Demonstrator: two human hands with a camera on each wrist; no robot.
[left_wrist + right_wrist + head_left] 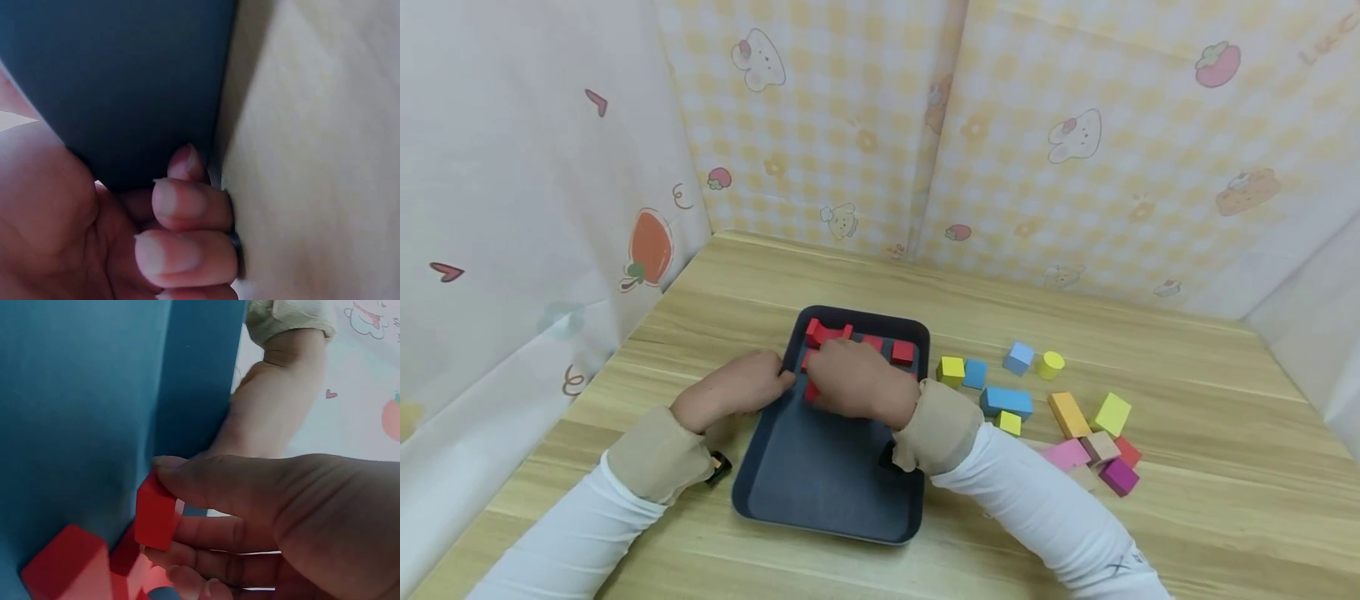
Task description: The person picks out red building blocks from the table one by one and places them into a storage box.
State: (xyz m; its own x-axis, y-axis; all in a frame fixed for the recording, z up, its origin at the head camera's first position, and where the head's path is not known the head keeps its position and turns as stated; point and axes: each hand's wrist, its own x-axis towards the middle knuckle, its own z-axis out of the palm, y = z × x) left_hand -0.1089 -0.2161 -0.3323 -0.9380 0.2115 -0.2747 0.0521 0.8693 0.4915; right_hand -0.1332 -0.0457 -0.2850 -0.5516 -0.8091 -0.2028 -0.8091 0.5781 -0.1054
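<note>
A dark rectangular tray (pixel 827 467) lies on the wooden table, with several red blocks (pixel 902 352) in its far half. My left hand (pixel 737 387) grips the tray's left side; in the left wrist view its fingers curl by the outer wall (pixel 137 81), close to the tabletop. Over the far part of the tray, my right hand (pixel 857 379) pinches a red block (pixel 156 512) between thumb and fingers. Right beside that block, near the tray wall, more red pieces (pixel 69 565) show in the right wrist view. From the head, the right hand covers some of them.
Loose blocks lie right of the tray: a yellow cube (pixel 951 371), a long blue block (pixel 1007 402), a yellow cylinder (pixel 1050 364), an orange block (pixel 1069 415) and a purple block (pixel 1120 477). My right forearm overlaps a pink block (pixel 1066 455). Patterned curtains (pixel 850 125) border the table.
</note>
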